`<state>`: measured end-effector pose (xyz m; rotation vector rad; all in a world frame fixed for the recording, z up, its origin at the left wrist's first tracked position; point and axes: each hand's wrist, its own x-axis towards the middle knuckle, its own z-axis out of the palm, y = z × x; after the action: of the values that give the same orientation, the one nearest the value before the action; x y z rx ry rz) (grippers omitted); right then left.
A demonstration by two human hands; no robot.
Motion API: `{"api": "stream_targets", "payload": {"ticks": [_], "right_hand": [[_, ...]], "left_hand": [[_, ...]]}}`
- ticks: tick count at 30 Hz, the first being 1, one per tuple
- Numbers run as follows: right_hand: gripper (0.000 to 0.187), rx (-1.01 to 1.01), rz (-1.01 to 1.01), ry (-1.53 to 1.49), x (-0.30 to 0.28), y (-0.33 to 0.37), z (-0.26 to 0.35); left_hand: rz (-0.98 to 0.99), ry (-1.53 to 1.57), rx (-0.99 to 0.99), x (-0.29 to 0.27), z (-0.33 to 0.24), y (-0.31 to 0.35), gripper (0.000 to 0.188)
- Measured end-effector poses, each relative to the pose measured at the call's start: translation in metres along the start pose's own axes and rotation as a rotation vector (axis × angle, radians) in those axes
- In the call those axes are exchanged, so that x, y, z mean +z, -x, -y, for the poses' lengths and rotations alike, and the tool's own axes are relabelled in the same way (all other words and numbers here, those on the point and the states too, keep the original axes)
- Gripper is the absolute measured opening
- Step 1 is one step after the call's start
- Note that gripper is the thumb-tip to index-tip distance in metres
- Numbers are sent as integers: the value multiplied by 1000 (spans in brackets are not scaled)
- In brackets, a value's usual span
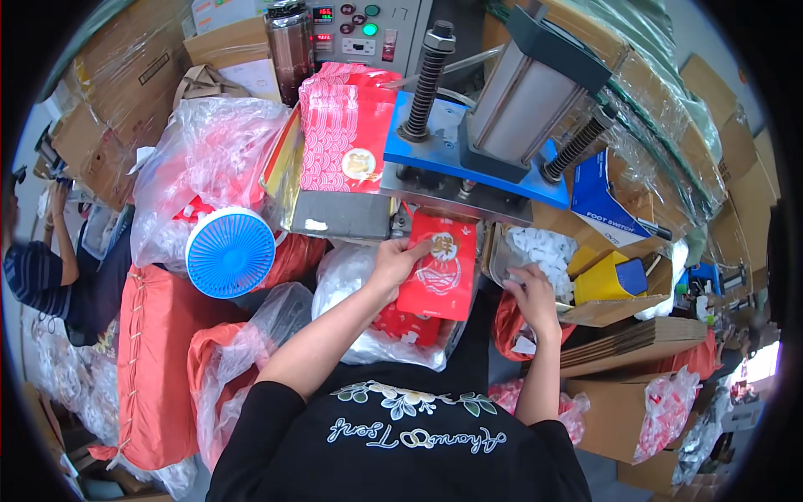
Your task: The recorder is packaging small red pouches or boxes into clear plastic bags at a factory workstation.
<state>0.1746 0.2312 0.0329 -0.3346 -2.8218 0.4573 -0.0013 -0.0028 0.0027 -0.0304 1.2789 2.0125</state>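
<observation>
Pinching one flat red pouch point(435, 294) at its left edge in the fingers of the left hand point(400, 266), thumb on top; holding it just in front of a blue-plated press point(468, 149), top end near the steel underside. Bending the fingers of the right hand point(534, 299) loosely, slightly apart, beside a heap of small white pieces point(542, 249); being unable to tell whether gripping any. Showing below the held pouch a clear plastic bag point(339, 284) with red packets inside; behind a dark block point(343, 214), a stack of red pouches point(345, 125); farther back, a grey control panel point(408, 38) with green buttons. Listing leftward a round blue fan point(231, 253), a corded red bundle point(155, 360) and, at far left, another person point(33, 272) in a striped top; rightward, a yellow container point(595, 280), a blue printed box point(604, 197) and stacked flat cardboard point(627, 345). Crowding the room's edges with cartons and plastic wrap.
</observation>
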Motion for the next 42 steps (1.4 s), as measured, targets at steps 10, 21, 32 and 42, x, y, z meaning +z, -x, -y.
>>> {"api": "stream_targets", "payload": {"ticks": [10,21,32,42], "right_hand": [[23,232,-258,-568,48,-27,-3],[15,226,-347,-691,63,-32,-5],[19,139,-485,-727,71,-37,-18],[25,276,-349,-888,52,-21,-24]], "left_hand": [[-770,-1354,1049,-70,-133,-110,45],[-612,-1888,842,-100,-117,-127,57],[-433,-1681,917,-98,-53,4,82],[-370,-1245,1072,-89,-58,48,13]]}}
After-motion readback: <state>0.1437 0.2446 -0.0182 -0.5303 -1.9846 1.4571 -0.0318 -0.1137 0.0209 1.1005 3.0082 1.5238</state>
